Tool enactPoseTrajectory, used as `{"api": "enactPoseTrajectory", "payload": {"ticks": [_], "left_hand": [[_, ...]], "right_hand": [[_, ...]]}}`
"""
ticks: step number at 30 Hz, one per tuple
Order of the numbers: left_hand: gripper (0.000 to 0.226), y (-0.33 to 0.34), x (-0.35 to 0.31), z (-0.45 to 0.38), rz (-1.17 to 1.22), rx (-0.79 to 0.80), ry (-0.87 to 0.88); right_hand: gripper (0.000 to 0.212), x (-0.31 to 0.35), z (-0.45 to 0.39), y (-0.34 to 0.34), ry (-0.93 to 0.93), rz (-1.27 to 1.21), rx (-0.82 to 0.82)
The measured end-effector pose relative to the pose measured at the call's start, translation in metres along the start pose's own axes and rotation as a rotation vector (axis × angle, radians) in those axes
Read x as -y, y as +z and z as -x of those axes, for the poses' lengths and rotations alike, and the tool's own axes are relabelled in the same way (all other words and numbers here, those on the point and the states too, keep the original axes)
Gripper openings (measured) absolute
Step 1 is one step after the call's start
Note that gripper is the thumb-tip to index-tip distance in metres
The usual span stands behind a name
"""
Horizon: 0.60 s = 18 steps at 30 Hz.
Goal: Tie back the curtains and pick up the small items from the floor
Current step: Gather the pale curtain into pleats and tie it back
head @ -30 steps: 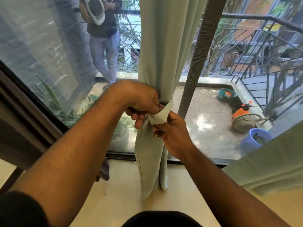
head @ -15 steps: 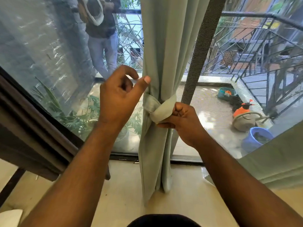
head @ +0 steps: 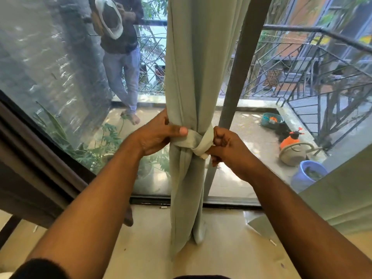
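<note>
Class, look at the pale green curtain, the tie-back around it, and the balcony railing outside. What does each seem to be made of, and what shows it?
Curtain: woven cloth, matte; it hangs in soft folds and bunches where cinched.
Tie-back: apparently the same matte fabric; it wraps flat and creases under the hands.
Railing: probably painted metal; thin, dark, rigid bars hold straight diagonal lines.

At frame centre I see the left hand (head: 155, 135) and right hand (head: 225, 147) gripping the tie-back (head: 196, 140) wrapped around the gathered curtain (head: 191, 77).
</note>
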<state>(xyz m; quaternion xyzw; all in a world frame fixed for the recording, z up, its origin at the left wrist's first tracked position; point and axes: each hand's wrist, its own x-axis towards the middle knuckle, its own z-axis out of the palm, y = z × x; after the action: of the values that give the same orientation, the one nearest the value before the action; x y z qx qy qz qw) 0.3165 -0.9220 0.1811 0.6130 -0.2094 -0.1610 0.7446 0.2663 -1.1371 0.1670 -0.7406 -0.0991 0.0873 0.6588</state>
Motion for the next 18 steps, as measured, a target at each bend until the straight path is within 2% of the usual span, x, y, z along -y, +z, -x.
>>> {"api": "enactPoseTrajectory", "payload": {"ticks": [1,2,4,6,8,10,13,18], "left_hand": [[0.092,-0.004,0.002,0.002,-0.058,0.042,-0.061],[0.094,-0.004,0.007,0.005,-0.138,0.062,-0.092],[0.072,0.006,0.021,0.012,-0.263,0.078,-0.057],[0.059,0.019,0.033,0.016,-0.286,-0.029,0.000],[0.075,0.024,0.037,0.015,-0.221,-0.219,0.047],[0.085,0.019,0.038,0.011,-0.142,-0.305,0.080],[0.065,0.019,0.032,0.010,-0.059,-0.344,0.117],[0.073,0.014,0.018,0.013,0.061,-0.359,0.166]], "right_hand": [[0.021,0.001,0.000,-0.002,-0.011,0.019,0.006],[0.026,0.002,-0.001,-0.003,-0.016,0.032,0.013],[0.032,0.005,-0.002,-0.007,-0.023,0.041,0.018],[0.034,0.008,-0.003,-0.007,-0.053,0.045,0.020],[0.036,0.011,-0.007,-0.009,-0.072,0.051,-0.021],[0.036,0.014,-0.013,-0.014,-0.096,0.070,-0.079],[0.033,0.015,-0.022,-0.025,-0.132,0.045,-0.151],[0.036,0.003,-0.030,-0.040,-0.085,-0.024,-0.161]]}}
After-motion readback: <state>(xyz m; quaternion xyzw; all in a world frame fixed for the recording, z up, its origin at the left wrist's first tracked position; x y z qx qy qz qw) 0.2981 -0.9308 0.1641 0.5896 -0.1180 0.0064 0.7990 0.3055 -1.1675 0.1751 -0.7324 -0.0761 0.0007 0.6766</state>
